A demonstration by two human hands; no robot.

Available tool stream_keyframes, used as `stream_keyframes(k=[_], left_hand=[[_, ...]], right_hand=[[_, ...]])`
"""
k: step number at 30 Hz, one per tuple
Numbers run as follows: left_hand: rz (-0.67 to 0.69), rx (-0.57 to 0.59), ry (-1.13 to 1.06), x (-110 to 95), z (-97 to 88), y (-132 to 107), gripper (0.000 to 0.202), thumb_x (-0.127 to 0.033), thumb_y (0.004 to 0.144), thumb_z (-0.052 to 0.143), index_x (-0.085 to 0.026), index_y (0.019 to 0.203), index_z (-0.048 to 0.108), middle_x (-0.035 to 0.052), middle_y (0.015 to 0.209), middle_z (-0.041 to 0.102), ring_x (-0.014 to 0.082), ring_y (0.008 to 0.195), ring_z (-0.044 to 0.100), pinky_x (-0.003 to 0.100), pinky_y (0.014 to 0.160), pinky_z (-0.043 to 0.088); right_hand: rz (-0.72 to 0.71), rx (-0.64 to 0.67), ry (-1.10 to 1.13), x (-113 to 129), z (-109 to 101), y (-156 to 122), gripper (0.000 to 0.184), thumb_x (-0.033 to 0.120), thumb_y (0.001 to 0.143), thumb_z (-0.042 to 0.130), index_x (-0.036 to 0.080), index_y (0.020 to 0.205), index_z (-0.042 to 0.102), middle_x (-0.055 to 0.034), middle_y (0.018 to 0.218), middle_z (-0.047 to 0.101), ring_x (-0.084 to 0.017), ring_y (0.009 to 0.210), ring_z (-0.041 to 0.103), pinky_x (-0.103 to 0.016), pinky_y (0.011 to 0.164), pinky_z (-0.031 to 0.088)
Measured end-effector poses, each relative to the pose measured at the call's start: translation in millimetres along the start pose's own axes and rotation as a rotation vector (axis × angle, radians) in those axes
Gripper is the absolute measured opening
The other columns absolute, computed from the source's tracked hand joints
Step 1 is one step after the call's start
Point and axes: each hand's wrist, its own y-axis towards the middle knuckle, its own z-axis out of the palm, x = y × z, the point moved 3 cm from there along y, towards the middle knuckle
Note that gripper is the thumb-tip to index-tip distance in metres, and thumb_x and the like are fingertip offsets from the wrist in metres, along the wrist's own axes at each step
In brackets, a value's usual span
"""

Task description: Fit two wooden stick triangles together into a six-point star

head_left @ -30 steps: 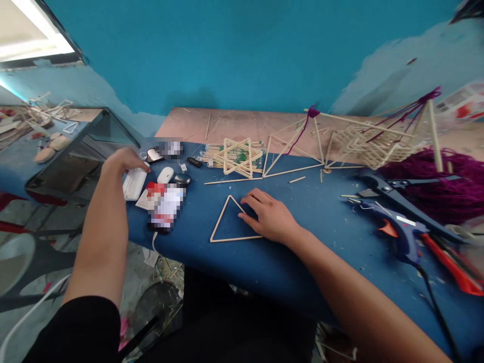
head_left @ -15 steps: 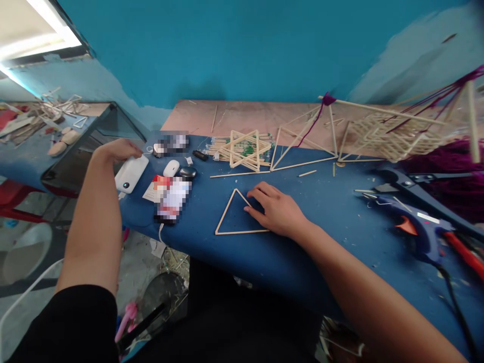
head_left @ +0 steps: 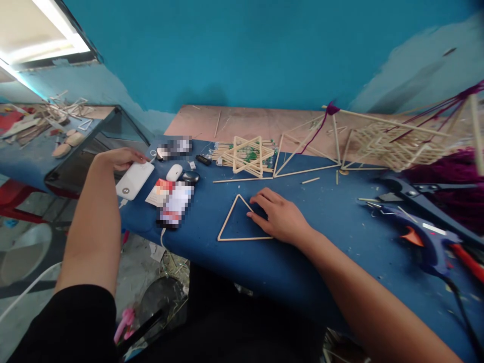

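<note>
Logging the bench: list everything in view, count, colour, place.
Wall: 1, blue, behind
Bench: 1, blue and tan, against wall
Triangle: 1, pale wood, front centre
Sticks: many, pale wood, rear centre
Star: 1, pale wood, on sticks
Frames: several, pale wood, rear right
Yarn: 1 heap, purple, far right
Cutters: 1, dark, right
Glue gun: 1, blue, right
Phone: 1, dark-edged, left
Card: 1, red and white, by phone
Cases: 2, white and black, behind phone
Slab: 1, white, left edge
Pixelated item: 1, unclear, left rear
Scraps: many, mostly pale, on bench
Side table: 1, blue, far left
Seat: 1, red, far left
Left hand: 1, bare, at slab's far edge
Right hand: 1, bare, at triangle's right side
</note>
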Motion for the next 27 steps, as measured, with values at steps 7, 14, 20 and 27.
stream_keyframes(k=[7,14,20,27], left_hand=[[-0.130,0.017,0.009,-0.1,-1.0,11.6,0.025,-0.028,0.062,0.089,-0.018,0.082,0.080,0.0074,0.093,0.082,0.0251,0.096,0.075,0.029,0.076,0.057],[-0.005,-0.187,0.178,-15.1,2.7,27.8,0.049,-0.031,0.047,0.094,-0.019,0.093,0.080,0.0045,0.095,0.080,0.0279,0.102,0.073,0.030,0.081,0.057],[0.275,-0.165,0.311,-33.3,17.7,27.4,0.089,-0.041,0.052,0.097,-0.024,0.136,0.075,0.0076,0.120,0.080,0.0328,0.120,0.071,0.031,0.096,0.057],[0.301,-0.209,0.323,-30.7,20.3,37.8,0.106,-0.041,0.052,0.098,-0.018,0.150,0.065,0.0143,0.130,0.077,0.0349,0.120,0.072,0.034,0.098,0.058]], right_hand=[[0.002,0.015,0.013,0.7,-2.6,1.4,0.021,0.037,0.104,0.063,0.021,0.118,0.066,-0.0118,0.120,0.070,-0.029,0.105,0.072,-0.042,0.085,0.062],[0.017,0.028,0.017,0.6,-2.8,0.9,0.021,0.036,0.104,0.062,0.022,0.119,0.066,-0.0120,0.122,0.070,-0.029,0.107,0.073,-0.040,0.084,0.063],[0.017,0.030,0.031,1.1,-4.2,1.4,0.021,0.036,0.104,0.061,0.022,0.119,0.066,-0.0119,0.121,0.070,-0.029,0.106,0.073,-0.041,0.083,0.063],[0.003,0.010,0.041,0.2,-4.2,1.2,0.021,0.037,0.105,0.059,0.022,0.118,0.066,-0.0120,0.119,0.070,-0.028,0.103,0.072,-0.042,0.083,0.062]])
